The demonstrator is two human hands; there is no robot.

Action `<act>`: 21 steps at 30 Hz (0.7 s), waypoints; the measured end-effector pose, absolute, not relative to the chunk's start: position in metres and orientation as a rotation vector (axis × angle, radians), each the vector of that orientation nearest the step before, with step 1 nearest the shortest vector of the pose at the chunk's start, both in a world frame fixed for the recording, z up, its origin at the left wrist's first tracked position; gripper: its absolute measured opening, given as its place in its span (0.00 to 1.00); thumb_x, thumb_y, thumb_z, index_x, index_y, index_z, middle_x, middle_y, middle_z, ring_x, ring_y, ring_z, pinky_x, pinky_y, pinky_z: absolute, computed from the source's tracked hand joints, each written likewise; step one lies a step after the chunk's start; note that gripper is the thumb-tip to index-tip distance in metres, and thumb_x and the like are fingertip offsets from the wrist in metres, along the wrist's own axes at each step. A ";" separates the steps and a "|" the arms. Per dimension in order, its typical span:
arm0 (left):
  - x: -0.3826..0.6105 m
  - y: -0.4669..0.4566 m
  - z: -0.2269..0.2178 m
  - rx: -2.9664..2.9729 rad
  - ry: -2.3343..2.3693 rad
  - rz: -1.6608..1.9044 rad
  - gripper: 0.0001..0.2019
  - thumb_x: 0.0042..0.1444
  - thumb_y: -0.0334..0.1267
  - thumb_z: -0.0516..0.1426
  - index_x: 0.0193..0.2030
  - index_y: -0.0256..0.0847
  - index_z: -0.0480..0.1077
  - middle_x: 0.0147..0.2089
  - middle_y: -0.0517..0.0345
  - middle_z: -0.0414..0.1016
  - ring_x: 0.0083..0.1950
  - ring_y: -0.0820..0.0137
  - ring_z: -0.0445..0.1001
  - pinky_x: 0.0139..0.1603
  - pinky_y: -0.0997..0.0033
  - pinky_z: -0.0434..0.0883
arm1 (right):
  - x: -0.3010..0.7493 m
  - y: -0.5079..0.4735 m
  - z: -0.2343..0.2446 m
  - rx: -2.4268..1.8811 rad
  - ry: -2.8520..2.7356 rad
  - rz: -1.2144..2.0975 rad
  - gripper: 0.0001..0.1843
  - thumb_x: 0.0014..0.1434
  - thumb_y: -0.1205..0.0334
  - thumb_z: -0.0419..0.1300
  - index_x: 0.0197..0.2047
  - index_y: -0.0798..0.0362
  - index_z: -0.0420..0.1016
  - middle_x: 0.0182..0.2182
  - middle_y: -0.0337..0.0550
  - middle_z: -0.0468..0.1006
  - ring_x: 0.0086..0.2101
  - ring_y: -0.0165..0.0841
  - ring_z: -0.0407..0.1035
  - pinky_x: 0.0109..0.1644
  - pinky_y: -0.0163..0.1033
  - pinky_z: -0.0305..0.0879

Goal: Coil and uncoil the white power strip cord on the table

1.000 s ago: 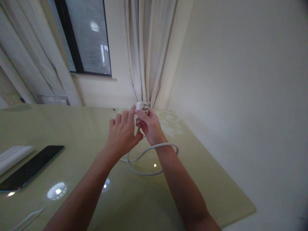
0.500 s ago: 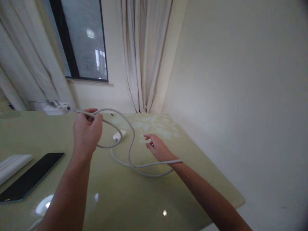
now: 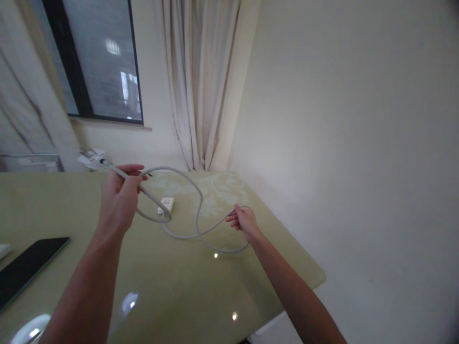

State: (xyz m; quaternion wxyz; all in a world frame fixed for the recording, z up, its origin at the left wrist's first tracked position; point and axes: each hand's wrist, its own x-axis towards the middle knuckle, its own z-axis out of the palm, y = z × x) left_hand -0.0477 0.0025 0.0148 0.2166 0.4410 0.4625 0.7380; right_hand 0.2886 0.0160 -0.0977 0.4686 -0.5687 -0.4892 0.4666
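Observation:
My left hand [image 3: 120, 198] is closed around a light grey power cable [image 3: 201, 195], with loops of it hanging to the right. Just beyond that hand, above the table's far edge, a white plug-like block [image 3: 91, 159] hangs on the cable. Further right, my right hand [image 3: 245, 222] pinches another stretch of the cable between thumb and fingers, over the tabletop. Between the hands, a small white socket block [image 3: 167, 204] rests on the table, and a cable loop passes in front of its lower end.
The glossy yellow-green table [image 3: 172, 286] ends at a rounded corner on the right, near a plain wall [image 3: 340, 143]. At the left lies a dark flat tablet-like device [image 3: 32, 265]. Curtains [image 3: 201, 81] and a window [image 3: 103, 57] stand behind.
The cable lay across my right wrist and now is pinched in my right fingers. The view has turned slightly right. My left hand still grips the cable.

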 end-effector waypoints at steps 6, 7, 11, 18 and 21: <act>-0.016 -0.017 0.018 1.541 1.173 1.988 0.13 0.55 0.35 0.59 0.46 0.41 0.79 0.37 0.57 0.78 0.37 0.67 0.72 0.38 0.66 0.67 | 0.275 0.023 -0.103 -1.442 -1.315 0.827 0.32 0.68 0.35 0.61 0.23 0.52 0.76 0.21 0.45 0.78 0.22 0.30 0.68 0.27 0.35 0.59; -0.012 -0.021 0.015 1.538 1.138 1.988 0.12 0.55 0.36 0.59 0.46 0.41 0.79 0.38 0.57 0.78 0.37 0.66 0.72 0.38 0.66 0.67 | 0.269 0.021 -0.108 -1.417 -1.327 0.827 0.33 0.68 0.32 0.58 0.27 0.52 0.79 0.25 0.47 0.81 0.23 0.30 0.69 0.28 0.35 0.60; 0.004 -0.035 -0.007 1.435 1.060 1.966 0.11 0.56 0.38 0.60 0.46 0.41 0.79 0.40 0.56 0.78 0.39 0.66 0.73 0.41 0.66 0.69 | 0.246 0.010 -0.136 -1.114 -1.303 1.066 0.53 0.65 0.18 0.34 0.46 0.55 0.82 0.38 0.55 0.85 0.28 0.35 0.77 0.28 0.38 0.65; 0.018 -0.037 -0.042 1.096 0.862 1.906 0.12 0.48 0.40 0.63 0.41 0.43 0.79 0.32 0.57 0.77 0.36 0.65 0.74 0.37 0.67 0.71 | 0.227 0.006 -0.163 -0.977 -1.398 0.990 0.28 0.63 0.38 0.65 0.57 0.49 0.72 0.52 0.52 0.79 0.49 0.41 0.76 0.46 0.42 0.74; 0.017 -0.028 -0.059 1.021 0.864 1.881 0.14 0.46 0.44 0.64 0.39 0.44 0.78 0.29 0.58 0.76 0.34 0.65 0.74 0.38 0.67 0.73 | 0.226 0.013 -0.163 -0.982 -1.407 0.997 0.15 0.65 0.52 0.62 0.50 0.48 0.68 0.43 0.46 0.79 0.46 0.40 0.77 0.49 0.43 0.73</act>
